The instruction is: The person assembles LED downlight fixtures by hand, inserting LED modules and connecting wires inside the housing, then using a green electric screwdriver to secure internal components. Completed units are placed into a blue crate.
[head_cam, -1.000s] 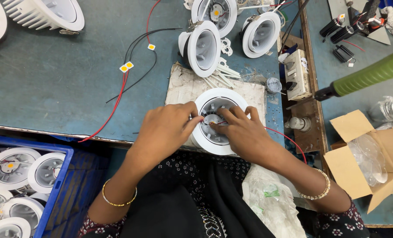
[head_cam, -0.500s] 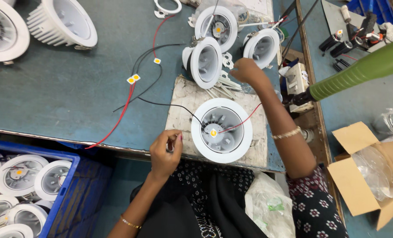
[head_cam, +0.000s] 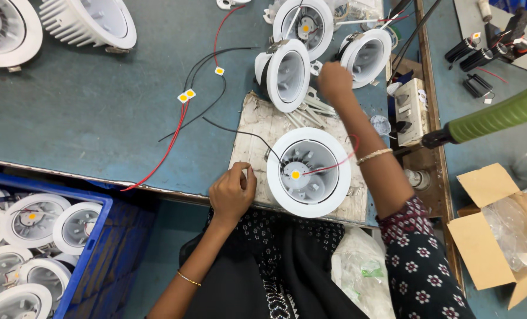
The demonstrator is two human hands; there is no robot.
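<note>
A white round lamp housing [head_cam: 309, 171] lies face up on a worn white pad [head_cam: 256, 127] at the table's near edge. A yellow chip sits at its middle, with a red wire [head_cam: 334, 162] and a black wire [head_cam: 240, 133] running out of it. My left hand [head_cam: 232, 192] rests just left of the housing with its fingers curled; I see nothing in it. My right hand [head_cam: 334, 80] reaches to the back, between two tilted white housings [head_cam: 287, 74] [head_cam: 366, 56]. Its fingers are bent down over small white parts, and whatever it grasps is hidden.
Loose red and black wires with yellow chips [head_cam: 186, 94] lie on the blue-grey table [head_cam: 86, 118]. More housings stand at the back left [head_cam: 92, 20]. A blue crate [head_cam: 107, 236] of housings is at lower left. A switch box [head_cam: 410, 109], a green-handled tool [head_cam: 493, 118] and a cardboard box [head_cam: 488, 236] are on the right.
Both hands left the housing. The right hand went to the back between the tilted housings. The left hand drew back to the pad's near edge.
</note>
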